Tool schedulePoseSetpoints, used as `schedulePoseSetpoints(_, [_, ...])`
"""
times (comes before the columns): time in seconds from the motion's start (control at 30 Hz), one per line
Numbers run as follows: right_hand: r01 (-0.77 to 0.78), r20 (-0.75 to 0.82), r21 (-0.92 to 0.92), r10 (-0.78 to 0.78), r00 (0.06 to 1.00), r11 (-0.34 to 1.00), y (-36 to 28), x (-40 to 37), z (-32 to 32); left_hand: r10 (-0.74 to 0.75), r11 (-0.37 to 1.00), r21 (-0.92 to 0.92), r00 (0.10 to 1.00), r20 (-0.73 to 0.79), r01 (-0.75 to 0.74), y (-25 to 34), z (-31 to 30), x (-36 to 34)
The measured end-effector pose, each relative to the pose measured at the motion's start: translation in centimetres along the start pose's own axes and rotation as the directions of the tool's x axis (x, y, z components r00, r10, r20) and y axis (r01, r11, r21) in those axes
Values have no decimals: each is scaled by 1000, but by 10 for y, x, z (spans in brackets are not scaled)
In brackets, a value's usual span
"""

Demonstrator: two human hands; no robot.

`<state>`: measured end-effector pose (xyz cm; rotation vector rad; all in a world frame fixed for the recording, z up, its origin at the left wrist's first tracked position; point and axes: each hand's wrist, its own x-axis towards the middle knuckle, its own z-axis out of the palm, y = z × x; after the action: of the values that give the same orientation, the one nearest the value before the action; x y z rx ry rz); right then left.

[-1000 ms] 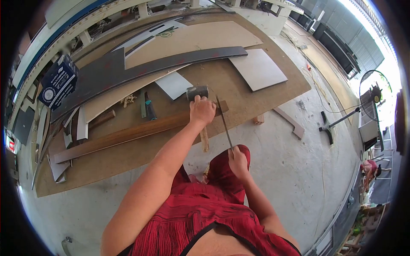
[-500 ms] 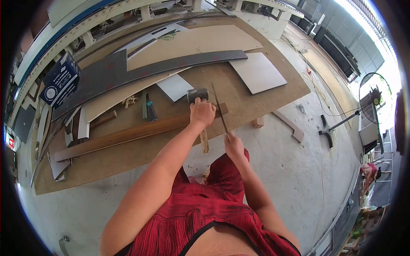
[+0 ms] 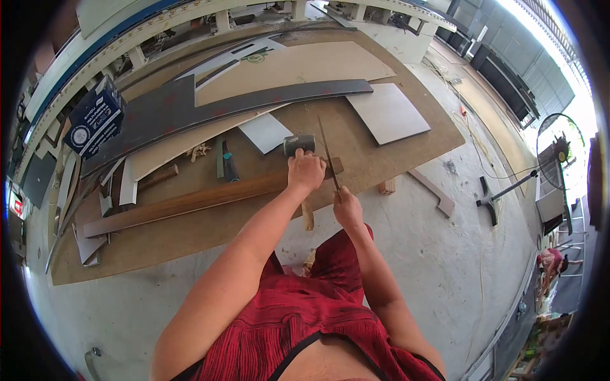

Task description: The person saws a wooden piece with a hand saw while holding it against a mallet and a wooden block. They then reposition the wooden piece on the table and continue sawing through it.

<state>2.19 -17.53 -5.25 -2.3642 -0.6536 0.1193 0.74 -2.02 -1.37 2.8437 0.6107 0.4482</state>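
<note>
A long wooden plank (image 3: 190, 204) lies across the near part of the brown board on the floor. My left hand (image 3: 306, 172) is closed over the handle of a mallet (image 3: 299, 145) and bears down on the plank near its right end. The dark mallet head shows past my fingers, and the wooden handle's tail comes out below my hand. In my right hand (image 3: 347, 208), fingers wrapped round its near end, is a long narrow saw (image 3: 326, 143). Its blade crosses the plank beside my left hand; the teeth are too small to make out.
Beyond lie a long dark panel (image 3: 273, 99), a pale panel (image 3: 389, 114) and a blue-grey piece (image 3: 265, 132). A blue box (image 3: 95, 120) stands at left. A wood block (image 3: 387, 187) sits by the board's edge. At right are a fan (image 3: 559, 149) and another person (image 3: 551, 261).
My right hand has pushed the saw a little forward, away from me, across the plank. My left hand keeps its place on the mallet and plank. The view has shifted slightly.
</note>
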Motion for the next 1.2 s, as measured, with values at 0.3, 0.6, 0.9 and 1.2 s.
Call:
schedulePoseSetpoints(0.3, [-148, 107, -40, 152, 983, 988, 47, -117, -17, 2, 999, -46, 1000, 3, -2, 0, 0, -1])
schedulePoseSetpoints(0.6, [22, -11, 4, -22, 1000, 1000, 1, -1, 0, 3, 1000, 23, 1000, -4, -3, -1, 6, 2])
schedulePoseSetpoints(0.9, [-155, 95, -65, 161, 982, 986, 42, -112, -18, 8, 999, -32, 1000, -9, -8, 1, 3, -1])
schedulePoseSetpoints(1.2, [43, -36, -26, -44, 998, 999, -2, -1, 1, 11, 1000, 19, 1000, -24, -11, 0, 6, 0])
